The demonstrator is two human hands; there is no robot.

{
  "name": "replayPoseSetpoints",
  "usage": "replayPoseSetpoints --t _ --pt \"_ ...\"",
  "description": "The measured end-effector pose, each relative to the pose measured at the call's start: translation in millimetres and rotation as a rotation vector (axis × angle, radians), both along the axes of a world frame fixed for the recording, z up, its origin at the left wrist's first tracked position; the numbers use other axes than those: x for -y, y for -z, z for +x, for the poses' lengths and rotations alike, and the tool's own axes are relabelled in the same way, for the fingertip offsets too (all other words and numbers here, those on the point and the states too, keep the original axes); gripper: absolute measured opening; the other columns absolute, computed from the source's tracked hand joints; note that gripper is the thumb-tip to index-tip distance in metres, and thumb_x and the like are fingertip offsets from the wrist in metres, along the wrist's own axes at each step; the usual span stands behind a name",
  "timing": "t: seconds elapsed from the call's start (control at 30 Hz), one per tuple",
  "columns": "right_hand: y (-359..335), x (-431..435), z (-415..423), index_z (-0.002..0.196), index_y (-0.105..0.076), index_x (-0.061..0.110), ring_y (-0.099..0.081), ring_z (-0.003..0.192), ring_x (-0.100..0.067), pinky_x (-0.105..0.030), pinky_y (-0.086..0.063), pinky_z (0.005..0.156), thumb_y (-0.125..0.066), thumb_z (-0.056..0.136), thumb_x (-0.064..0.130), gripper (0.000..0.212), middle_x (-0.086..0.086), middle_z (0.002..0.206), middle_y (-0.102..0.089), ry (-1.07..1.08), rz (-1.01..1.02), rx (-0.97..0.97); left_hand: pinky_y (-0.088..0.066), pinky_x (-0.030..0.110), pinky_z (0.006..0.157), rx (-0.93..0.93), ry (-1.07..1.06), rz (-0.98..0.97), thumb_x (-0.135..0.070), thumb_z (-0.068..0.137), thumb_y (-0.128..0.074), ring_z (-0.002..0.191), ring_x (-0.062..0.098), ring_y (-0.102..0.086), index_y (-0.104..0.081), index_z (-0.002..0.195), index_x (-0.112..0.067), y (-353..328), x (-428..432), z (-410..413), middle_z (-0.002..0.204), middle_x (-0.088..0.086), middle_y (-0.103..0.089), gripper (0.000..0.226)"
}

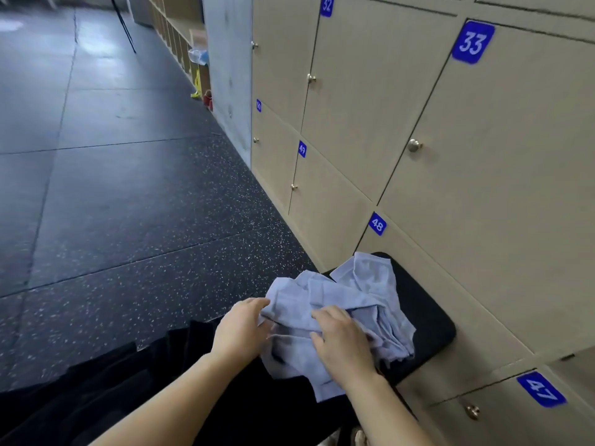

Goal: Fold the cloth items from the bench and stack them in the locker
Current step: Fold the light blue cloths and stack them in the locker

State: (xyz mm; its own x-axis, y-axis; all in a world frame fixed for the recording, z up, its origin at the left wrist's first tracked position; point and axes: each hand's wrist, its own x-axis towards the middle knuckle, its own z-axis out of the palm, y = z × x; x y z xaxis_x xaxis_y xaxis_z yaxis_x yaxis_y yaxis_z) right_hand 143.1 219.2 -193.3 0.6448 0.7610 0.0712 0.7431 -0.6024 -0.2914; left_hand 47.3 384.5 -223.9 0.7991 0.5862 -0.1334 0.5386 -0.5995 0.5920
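Observation:
A crumpled heap of pale blue cloths [347, 294] lies on the black padded bench [428, 317], which stands against the lockers. My left hand [241, 328] holds the heap's left edge, fingers curled onto the fabric. My right hand [341, 342] lies on top of the heap's near part, its fingers bent and pressing into the cloth. One cloth [296, 365] hangs toward me over the bench's near edge. All locker doors in view are closed, among them number 48 [377, 223] just behind the bench and number 47 [541, 389] at the right.
Beige locker doors with blue number plates and round knobs [414, 145] fill the right side. Dark speckled rubber floor [128, 220] stretches to the left. Black fabric [128, 391] lies across my lap. Far back stand open cubbies with small bright objects [201, 91] on the floor.

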Motion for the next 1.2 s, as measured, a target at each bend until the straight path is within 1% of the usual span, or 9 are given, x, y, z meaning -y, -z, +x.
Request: replayPoseSetpoints --t 0.1,0.23,0.37,0.5,0.77,0.9,0.97,1.1,1.2 --pt "21.1 -25.0 -0.8 0.080 -0.063 0.020 -0.062 0.076 -0.020 -0.027 -0.052 0.063 -0.073 0.058 0.021 0.024 0.004 0.085 -0.061 -0.081 0.021 0.076 -0.036 0.024 0.101 0.000 -0.010 -0.004 -0.029 0.092 -0.057 0.130 0.009 -0.047 -0.054 0.137 -0.023 12.1 -4.3 -0.2 0.139 -0.010 -0.054 0.046" --pt "38.4 -48.6 -0.8 0.075 -0.059 0.021 -0.061 0.076 -0.022 -0.028 -0.052 0.065 -0.077 0.049 0.013 0.032 0.001 0.085 -0.060 -0.140 -0.006 0.160 -0.035 0.022 0.102 -0.007 0.011 0.041 -0.031 0.092 -0.058 0.129 0.010 -0.047 -0.053 0.138 -0.023 21.9 -3.3 1.3 0.138 -0.010 -0.055 0.047" --pt "49.7 -60.7 2.3 0.067 -0.054 0.023 -0.056 0.068 -0.021 -0.027 -0.040 0.063 -0.054 0.065 0.016 0.007 0.001 0.073 -0.056 -0.130 0.010 0.265 -0.036 0.022 0.101 -0.012 0.030 0.079 -0.034 0.091 -0.059 0.127 0.010 -0.047 -0.052 0.137 -0.026 27.9 -3.5 0.2 0.136 -0.013 -0.055 0.047" --pt "56.6 -66.3 9.1 0.058 -0.054 0.022 -0.057 0.063 -0.019 -0.029 -0.043 0.056 -0.041 0.069 0.020 0.017 0.003 0.064 -0.055 -0.093 0.029 0.295 -0.036 0.022 0.101 0.019 0.002 0.080 -0.029 0.089 -0.060 0.127 0.010 -0.048 -0.053 0.136 -0.026 32.3 -6.6 0.3 0.136 -0.012 -0.056 0.048" --pt "35.1 -62.4 10.5 0.081 -0.068 0.017 -0.058 0.070 -0.020 -0.028 -0.039 0.064 -0.045 0.080 0.021 0.024 0.000 0.071 -0.067 0.040 0.408 -0.084 -0.044 0.029 0.098 0.125 -0.129 -0.059 -0.021 0.082 -0.066 0.120 0.013 -0.055 -0.059 0.130 -0.026 17.1 -17.1 4.0 0.126 -0.009 -0.061 0.048" --pt "-5.6 -48.8 6.3 0.086 -0.069 0.020 -0.059 0.072 -0.009 -0.027 -0.046 0.067 -0.053 0.084 0.020 0.016 0.010 0.077 -0.068 0.108 0.572 -0.281 -0.041 0.020 0.087 0.256 -0.173 -0.188 -0.013 0.080 -0.076 0.105 0.009 -0.060 -0.062 0.118 -0.025 -7.1 -16.3 12.6 0.109 -0.011 -0.064 0.042" --pt "-32.7 -39.2 5.8 0.084 -0.069 0.020 -0.057 0.066 -0.003 -0.022 -0.046 0.064 -0.059 0.088 0.010 0.015 0.016 0.072 -0.066 0.120 0.673 -0.373 -0.044 0.023 0.085 0.314 -0.175 -0.312 -0.015 0.077 -0.080 0.098 0.011 -0.061 -0.061 0.107 -0.025 -25.0 -13.3 16.8 0.102 -0.012 -0.065 0.037" --pt "-97.1 -16.6 6.4 0.080 -0.068 0.016 -0.055 0.063 -0.002 -0.015 -0.044 0.062 -0.058 0.090 -0.002 0.024 0.011 0.065 -0.066 0.171 0.858 -0.643 -0.051 0.036 0.078 0.519 -0.102 -0.579 -0.013 0.075 -0.080 0.080 0.019 -0.059 -0.065 0.086 -0.010 -68.1 -1.9 21.7 0.085 0.010 -0.068 0.019" --pt "-137.6 3.6 8.4 0.078 -0.070 0.012 -0.056 0.073 -0.013 -0.028 -0.046 0.070 -0.061 0.088 0.001 0.018 0.000 0.071 -0.067 0.240 0.988 -0.722 -0.041 0.034 0.068 0.641 0.013 -0.744 -0.016 0.082 -0.075 0.074 0.021 -0.049 -0.067 0.078 -0.007 -113.1 12.6 22.7 0.076 0.011 -0.061 0.013"
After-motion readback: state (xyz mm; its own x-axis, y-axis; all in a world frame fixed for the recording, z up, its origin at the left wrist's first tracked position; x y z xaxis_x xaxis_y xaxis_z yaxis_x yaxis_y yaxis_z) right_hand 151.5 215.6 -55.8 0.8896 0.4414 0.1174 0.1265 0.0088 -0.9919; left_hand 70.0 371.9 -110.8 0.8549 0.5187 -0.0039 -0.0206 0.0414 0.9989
